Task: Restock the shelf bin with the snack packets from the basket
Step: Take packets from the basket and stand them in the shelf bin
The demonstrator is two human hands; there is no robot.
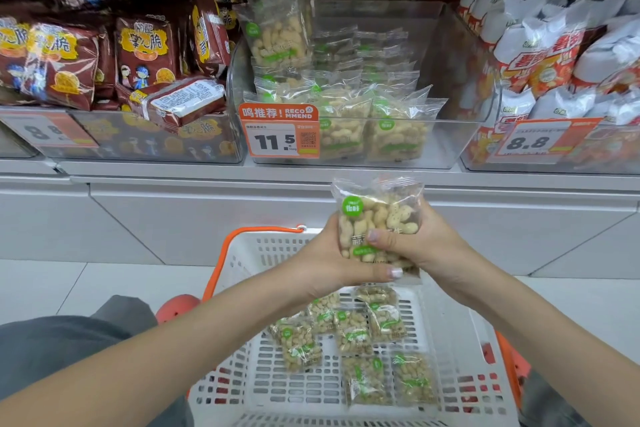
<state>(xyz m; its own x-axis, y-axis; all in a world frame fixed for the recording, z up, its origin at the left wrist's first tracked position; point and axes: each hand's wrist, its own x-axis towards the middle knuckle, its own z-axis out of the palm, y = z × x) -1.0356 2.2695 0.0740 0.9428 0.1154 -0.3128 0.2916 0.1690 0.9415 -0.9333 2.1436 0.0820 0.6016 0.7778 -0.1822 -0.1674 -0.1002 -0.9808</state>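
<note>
Both hands hold a small stack of clear peanut packets (379, 215) with green labels, upright above the basket. My left hand (332, 262) grips the stack from the left and below. My right hand (420, 246) grips it from the right, thumb across the front. Beneath them a white basket (263, 392) with an orange rim holds several more peanut packets (351, 331) lying flat. Straight ahead on the shelf stands a clear bin (460, 87), its left and front parts filled with the same packets (370, 125), its right rear part bare.
A price tag reading 11.5 (278, 132) hangs on the bin's front left. Brown snack bags (145, 52) fill the bin to the left; white and orange bags (547, 55) fill the one to the right. A grey shelf ledge (207, 177) runs below the bins.
</note>
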